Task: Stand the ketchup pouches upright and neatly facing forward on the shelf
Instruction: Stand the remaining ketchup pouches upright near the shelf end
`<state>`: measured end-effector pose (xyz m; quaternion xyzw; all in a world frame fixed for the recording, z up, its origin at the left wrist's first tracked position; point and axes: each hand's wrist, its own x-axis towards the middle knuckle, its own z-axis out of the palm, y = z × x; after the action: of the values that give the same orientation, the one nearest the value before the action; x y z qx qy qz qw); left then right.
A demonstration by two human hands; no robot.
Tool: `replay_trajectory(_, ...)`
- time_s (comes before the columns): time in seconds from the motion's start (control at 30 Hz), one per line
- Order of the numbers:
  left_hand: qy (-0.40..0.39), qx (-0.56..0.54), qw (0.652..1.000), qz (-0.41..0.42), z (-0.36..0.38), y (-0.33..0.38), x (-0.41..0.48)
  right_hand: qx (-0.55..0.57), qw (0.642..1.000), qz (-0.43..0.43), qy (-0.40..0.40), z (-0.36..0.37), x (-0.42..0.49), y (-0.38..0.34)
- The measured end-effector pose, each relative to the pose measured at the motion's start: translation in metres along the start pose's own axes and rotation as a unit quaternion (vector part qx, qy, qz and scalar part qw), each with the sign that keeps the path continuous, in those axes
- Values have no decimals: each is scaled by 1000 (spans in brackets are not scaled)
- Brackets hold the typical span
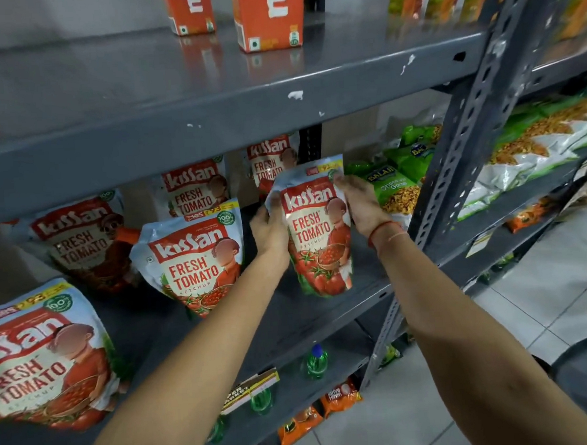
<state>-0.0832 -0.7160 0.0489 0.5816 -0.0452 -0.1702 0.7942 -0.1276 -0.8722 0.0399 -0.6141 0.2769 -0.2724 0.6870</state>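
Note:
A Kissan ketchup pouch [316,234] stands upright, label forward, near the right end of the grey shelf [324,309]. My left hand [268,228] grips its upper left edge and my right hand [361,207] grips its upper right edge. Left of it a second pouch [193,258] stands tilted, label forward. A third pouch [44,358] stands at the near left. Further back, one pouch [82,243] leans in shadow and two more pouches [195,193] [272,162] stand by the rear wall.
Green snack bags [395,183] sit right of the held pouch. A perforated steel upright [458,145] stands at the shelf's right end. Orange cartons [267,16] are on the shelf above. Green bottles [316,360] and orange packets are on the shelves below.

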Motion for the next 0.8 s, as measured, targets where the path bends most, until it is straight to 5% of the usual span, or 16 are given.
replay_trajectory(0.23,-54,45,990,121,2,10,-18,74,994,-73,-41,-8,-13,-37)
replay_trajectory(0.47,-131,93,972,174,-15,-14,-17,70,996,-47,-10,-16,-20,-14)
replay_trajectory(0.57,-181,152,968,87,-24,-29,-11,20,1000,-7,-19,-21,-21,-2)
replay_trajectory(0.63,-205,246,947,3,-31,-45,-11,-31,995,11,-98,-23,-29,16)
replay_trajectory(0.7,-229,343,911,-15,-36,-61,-15,-29,986,26,-161,-25,-39,39)
replay_trajectory(0.8,-205,391,897,9,-35,-76,-20,-26,990,22,-140,-26,-53,57)
